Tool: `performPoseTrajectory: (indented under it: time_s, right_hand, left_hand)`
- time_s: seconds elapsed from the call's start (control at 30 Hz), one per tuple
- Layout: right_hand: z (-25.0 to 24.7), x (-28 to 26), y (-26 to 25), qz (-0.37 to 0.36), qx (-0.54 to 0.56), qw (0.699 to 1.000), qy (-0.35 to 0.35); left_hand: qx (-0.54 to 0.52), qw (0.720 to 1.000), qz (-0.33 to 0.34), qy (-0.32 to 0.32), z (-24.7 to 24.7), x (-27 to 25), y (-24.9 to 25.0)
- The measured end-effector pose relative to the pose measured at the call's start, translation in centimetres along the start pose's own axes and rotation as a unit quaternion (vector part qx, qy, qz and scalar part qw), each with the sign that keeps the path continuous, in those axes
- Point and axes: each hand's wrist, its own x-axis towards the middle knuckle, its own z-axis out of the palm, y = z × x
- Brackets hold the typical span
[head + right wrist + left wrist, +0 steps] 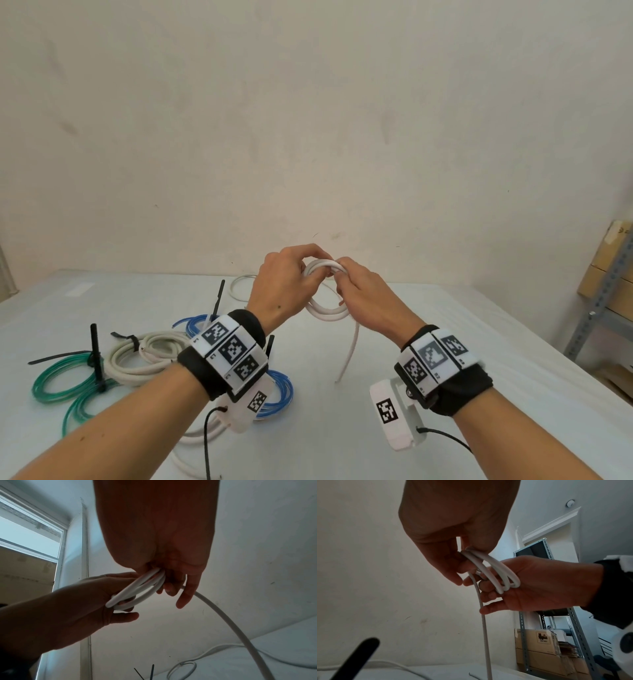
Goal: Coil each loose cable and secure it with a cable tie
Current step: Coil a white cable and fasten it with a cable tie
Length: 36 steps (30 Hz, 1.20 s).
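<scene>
Past the table's (479, 342) far edge you face a bare, scuffed wall (308, 120). Off its right edge stands a metal shelf (606, 294) with cardboard boxes (537, 643).

We can read only a little. In the lower right of the left wrist view, a brown cardboard box (537, 641) on the grey metal shelving rack (523, 628) carries a square hazard label (543, 637) with the marking "UN 3481" printed beneath a dark pictogram. At the box's left edge a letter that looks like "P" begins a word we cannot make out.

In the head view, the white wristband panels (233, 353) (433, 359) bear black-and-white square coded markers with tiny characters beside them; these are too small for us to read reliably.

The right wrist view shows us no legible text.
</scene>
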Motion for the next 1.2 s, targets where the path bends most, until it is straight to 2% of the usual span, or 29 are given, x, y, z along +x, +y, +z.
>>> performPoseTrajectory:
  time_s: [0.17,0.27,0.33,0.4,0.47,0.6,0.73,0.87,0.93,1.0,1.03,1.13,1.2]
  right_hand:
    - [0.0,0.1,0.1,-0.013,0.001,0.999,0.03]
    - [0.1,-0.1,0.5,-0.015,0.001,0.999,0.043]
    - [0.1,-0.1,0.6,-0.017,-0.007,0.999,0.038]
    - [0.0,-0.2,0.6,-0.026,-0.021,0.999,0.033]
    - [-0.2,-0.3,0.5,-0.033,-0.022,0.999,0.033]
    - [0.2,0.1,0.8,-0.024,-0.037,0.999,0.032]
    - [0.9,0.3,1.4,-0.064,-0.167,0.981,0.08]
    - [0.8,0.3,0.8,-0.026,-0.237,0.966,0.097]
    - [0.6,0.3,0.5,-0.013,-0.179,0.981,0.07]
    - [0.1,0.2,0.2,0.002,0.0,0.999,0.032]
    - [-0.1,0.2,0.0,0.013,0.109,0.994,0.014]
    - [-0.3,0.4,-0.3,0.037,0.359,0.932,-0.029]
    - [-0.5,0.6,-0.7,0.056,0.441,0.895,-0.033]
  left_hand:
    - [-0.022,1.0,-0.006,0.017,0.1,-0.6,0.3]
    - [-0.04,0.999,-0.017,-0.016,-0.2,-0.5,0.7]
    - [-0.08,0.994,-0.039,-0.062,-0.7,-0.3,0.8]
    - [-0.155,0.978,-0.077,-0.117,-1.1,0.0,0.9]
    - [-0.224,0.957,-0.113,-0.145,-1.4,0.0,1.0]
    - [-0.313,0.921,-0.182,-0.142,-1.3,-0.1,1.1]
    - [-0.403,0.879,-0.217,-0.138,-0.7,-0.1,1.0]
    - [-0.408,0.877,-0.229,-0.109,-0.3,0.1,0.9]
    - [-0.393,0.886,-0.232,-0.085,-0.2,0.2,0.9]
    - [-0.391,0.887,-0.24,-0.053,-0.1,0.4,0.9]
    - [-0.394,0.886,-0.241,-0.04,-0.1,0.5,1.0]
    - [-0.408,0.881,-0.237,-0.016,0.0,0.6,1.3]
    - [-0.416,0.877,-0.24,-0.012,0.2,0.6,1.5]
